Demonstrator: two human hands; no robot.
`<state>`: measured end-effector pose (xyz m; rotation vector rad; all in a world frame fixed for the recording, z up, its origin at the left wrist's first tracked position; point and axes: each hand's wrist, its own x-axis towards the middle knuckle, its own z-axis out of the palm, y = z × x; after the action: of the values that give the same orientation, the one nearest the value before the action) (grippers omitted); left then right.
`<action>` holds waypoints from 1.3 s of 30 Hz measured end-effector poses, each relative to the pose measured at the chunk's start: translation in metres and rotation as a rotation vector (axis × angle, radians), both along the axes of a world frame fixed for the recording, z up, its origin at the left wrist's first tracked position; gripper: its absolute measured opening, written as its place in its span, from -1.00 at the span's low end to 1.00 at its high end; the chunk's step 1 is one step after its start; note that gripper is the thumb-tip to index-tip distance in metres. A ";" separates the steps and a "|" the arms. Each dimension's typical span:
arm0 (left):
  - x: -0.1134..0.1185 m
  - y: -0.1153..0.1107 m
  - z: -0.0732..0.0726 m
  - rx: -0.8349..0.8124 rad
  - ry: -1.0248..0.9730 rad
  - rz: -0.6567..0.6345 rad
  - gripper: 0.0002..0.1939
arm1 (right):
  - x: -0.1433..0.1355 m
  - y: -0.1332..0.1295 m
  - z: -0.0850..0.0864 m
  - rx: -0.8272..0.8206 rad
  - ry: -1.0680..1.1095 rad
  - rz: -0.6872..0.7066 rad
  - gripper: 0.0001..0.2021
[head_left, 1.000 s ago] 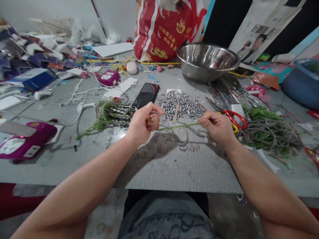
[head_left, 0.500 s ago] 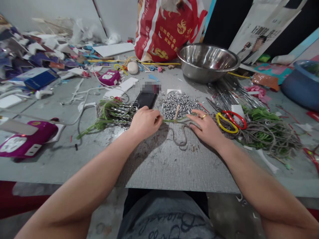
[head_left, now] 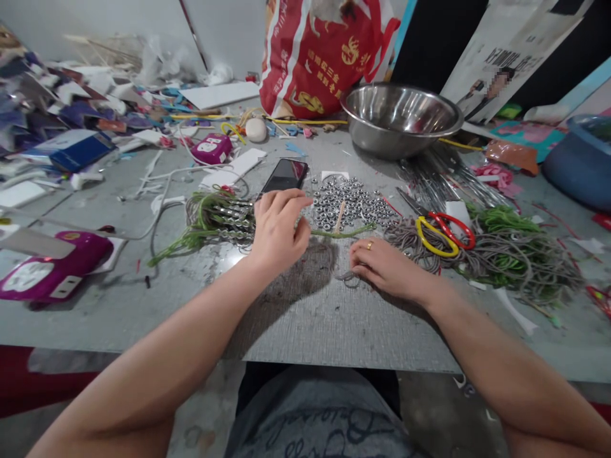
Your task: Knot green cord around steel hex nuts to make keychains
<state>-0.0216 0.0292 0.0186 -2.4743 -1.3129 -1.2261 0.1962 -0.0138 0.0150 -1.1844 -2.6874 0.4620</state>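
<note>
My left hand (head_left: 280,230) is raised over the left end of a green cord (head_left: 352,235), its fingers spread apart. Beside it lies a bundle of green and grey cords strung with shiny metal beads (head_left: 233,216). My right hand (head_left: 389,264) rests low on the table with its fingers curled closed on a grey cord (head_left: 347,277), whose loop shows at the fingertips. A small wooden stick (head_left: 340,216) stands tilted at the green cord. Behind it is a spread of loose metal beads (head_left: 356,197).
Red-and-yellow scissors (head_left: 439,236) lie on a heap of grey and green cords (head_left: 520,254) at right. A black phone (head_left: 285,175) lies behind my left hand. Farther back stand a steel bowl (head_left: 401,130) and a red bag (head_left: 324,63). At left is a purple power socket (head_left: 62,267).
My left hand has lifted and spread its fingers, leaving the green cord. My right hand has come down and toward me, its fingers closing on the grey cord's loop.
</note>
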 end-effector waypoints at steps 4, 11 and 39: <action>0.010 -0.017 0.000 -0.048 -0.026 -0.328 -0.70 | -0.001 -0.001 0.000 -0.001 0.089 -0.062 -0.86; 0.025 -0.030 -0.009 -0.352 -0.053 -0.544 -0.69 | -0.009 -0.010 -0.001 0.055 0.367 -0.156 -0.86; 0.006 -0.009 0.011 -1.090 -0.983 -0.829 -0.79 | -0.016 -0.015 0.011 -0.480 0.760 -0.246 -0.79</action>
<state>-0.0154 0.0201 0.0300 -3.5303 -1.3049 -2.7841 0.1805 -0.0290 0.0263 -1.1088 -1.8060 1.2599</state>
